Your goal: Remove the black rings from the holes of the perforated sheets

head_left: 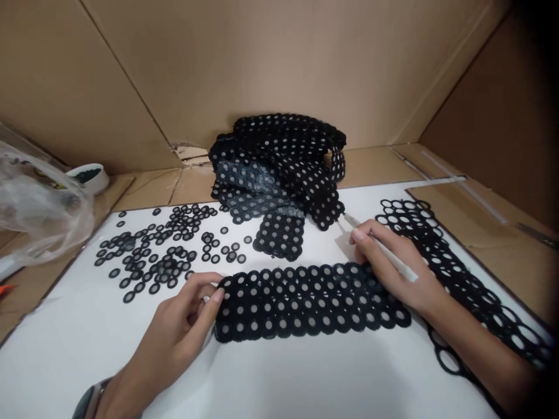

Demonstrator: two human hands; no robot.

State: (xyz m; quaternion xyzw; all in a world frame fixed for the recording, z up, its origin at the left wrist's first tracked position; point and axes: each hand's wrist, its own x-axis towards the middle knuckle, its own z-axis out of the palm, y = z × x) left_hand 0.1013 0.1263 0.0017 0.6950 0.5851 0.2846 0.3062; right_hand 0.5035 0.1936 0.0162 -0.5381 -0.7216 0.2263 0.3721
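Observation:
A strip of joined black rings with pale round centres [312, 302] lies flat across the white board. At its upper left corner, my left hand [183, 320] pinches the strip's edge between thumb and fingers. My right hand [388, 256] is closed on a slim white tool [395, 262] that tapers to a thin tip pointing up and left; its exact kind is unclear. The heel of this hand is over the strip's right end, hiding part of it. Beyond the tip is a heaped, folded length of the same dotted black ring material [279, 169].
Loose small black rings [170, 267] are scattered at the left. Black netting with large holes [454, 262] runs down the right, partly under my forearm. A white bowl with dark green contents [94, 180] and a clear plastic bag [43, 203] stand left. Cardboard walls [279, 58] enclose the board.

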